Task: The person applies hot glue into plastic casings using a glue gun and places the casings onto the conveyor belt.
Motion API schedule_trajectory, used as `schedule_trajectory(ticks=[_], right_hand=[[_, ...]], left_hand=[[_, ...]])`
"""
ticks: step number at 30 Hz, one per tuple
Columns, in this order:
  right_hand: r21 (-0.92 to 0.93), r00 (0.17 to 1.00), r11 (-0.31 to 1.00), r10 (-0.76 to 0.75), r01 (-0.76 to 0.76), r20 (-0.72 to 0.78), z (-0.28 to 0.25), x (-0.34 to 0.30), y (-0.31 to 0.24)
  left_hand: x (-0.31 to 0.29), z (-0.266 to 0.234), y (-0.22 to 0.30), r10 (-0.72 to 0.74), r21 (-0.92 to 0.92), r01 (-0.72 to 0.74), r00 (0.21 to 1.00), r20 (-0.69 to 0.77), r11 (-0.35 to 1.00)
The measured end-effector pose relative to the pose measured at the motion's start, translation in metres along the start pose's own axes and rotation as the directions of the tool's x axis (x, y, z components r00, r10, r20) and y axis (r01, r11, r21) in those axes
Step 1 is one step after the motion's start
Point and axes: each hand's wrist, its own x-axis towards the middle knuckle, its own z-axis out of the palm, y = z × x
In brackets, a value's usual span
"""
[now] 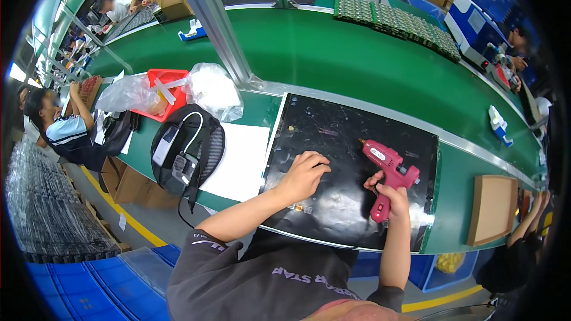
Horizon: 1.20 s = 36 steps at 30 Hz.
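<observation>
My right hand (392, 198) is wrapped round the handle of a pink hot glue gun (382, 156). Its brass nozzle points up and to the left over a black work mat (345, 120). My left hand (304, 176) is over the middle of the mat, left of the glue gun. Its fingers are loosely bent and a little apart, and nothing shows in them. A small light-coloured piece (302, 208) lies near the mat's front edge, by my left wrist.
Left of the mat are white paper (247, 154), a black round bag (205, 163) with devices and cable, and a red tray (156, 113) with plastic bags. A cardboard tray (495, 209) is on the right. Behind, a green conveyor (321, 53) carries circuit boards (392, 18). Co-workers sit around.
</observation>
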Motion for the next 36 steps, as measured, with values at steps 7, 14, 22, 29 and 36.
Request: schedule_trajectory(ticks=[7, 14, 22, 29, 36], right_hand=[[-0.045, 1.000, 0.999, -0.005, 0.004, -0.025, 0.000, -0.001, 0.001], [-0.051, 0.999, 0.999, 0.000, -0.001, -0.032, 0.001, 0.000, 0.001], [-0.030, 0.999, 0.999, -0.015, 0.014, -0.039, -0.001, -0.004, 0.000], [-0.062, 1.000, 0.998, 0.025, -0.025, -0.001, -0.001, 0.002, 0.001], [-0.024, 0.999, 1.000, 0.012, -0.011, 0.032, -0.006, 0.002, 0.001]], left_hand=[[0.000, 0.000, -0.002, 0.015, -0.003, -0.015, 1.000, 0.003, 1.000], [-0.003, 0.003, -0.005, 0.023, -0.020, -0.023, 1.000, 0.001, 1.000], [0.002, 0.004, 0.005, 0.022, 0.029, -0.020, 0.997, -0.068, 0.999], [0.003, 0.003, -0.002, 0.044, 0.052, -0.041, 0.998, -0.053, 0.998], [0.009, 0.003, 0.002, 0.044, 0.026, -0.044, 0.999, -0.002, 0.999]])
